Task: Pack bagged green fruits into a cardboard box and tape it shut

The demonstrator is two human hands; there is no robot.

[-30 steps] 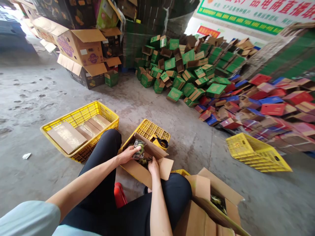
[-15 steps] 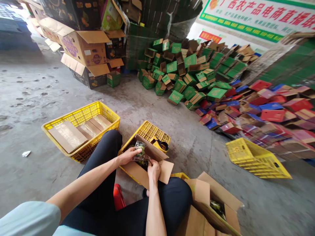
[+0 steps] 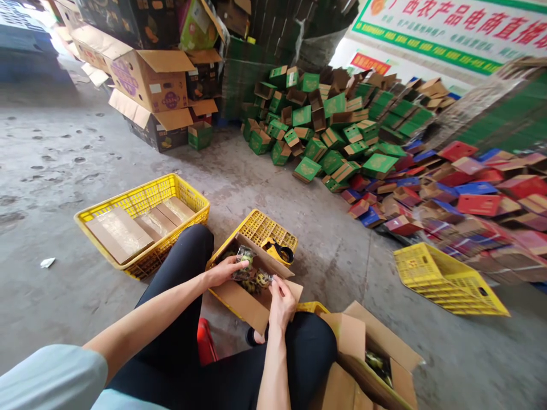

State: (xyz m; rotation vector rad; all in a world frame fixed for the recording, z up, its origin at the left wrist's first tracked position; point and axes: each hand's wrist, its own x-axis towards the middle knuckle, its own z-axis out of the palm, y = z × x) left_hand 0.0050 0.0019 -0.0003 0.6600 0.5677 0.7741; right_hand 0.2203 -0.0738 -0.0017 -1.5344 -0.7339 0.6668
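An open cardboard box [image 3: 243,302] stands on an upturned yellow crate [image 3: 265,228] between my knees. My left hand [image 3: 226,269] grips a clear plastic bag of green produce [image 3: 245,257] over the box's left side. My right hand [image 3: 282,302], above the right flap, pinches the end of a second clear bag with yellow-green pieces [image 3: 260,279]. The kind of produce is too small to make out. More dark green bagged pieces lie under both hands inside the box. A yellow tape dispenser [image 3: 277,250] rests on the crate just beyond the box.
At left, a yellow crate [image 3: 141,256] holds taped boxes. Another open box [image 3: 376,347] with green contents stands by my right knee. Farther right lies a tilted yellow crate [image 3: 448,279]. Heaps of green boxes [image 3: 307,168] and red and blue boxes [image 3: 478,202] spread behind. A red stool [image 3: 205,341] shows beneath me.
My right hand has risen out of the box and moved right, drawing the end of the second bag up with it. My left hand stays nearly in place with its bag.
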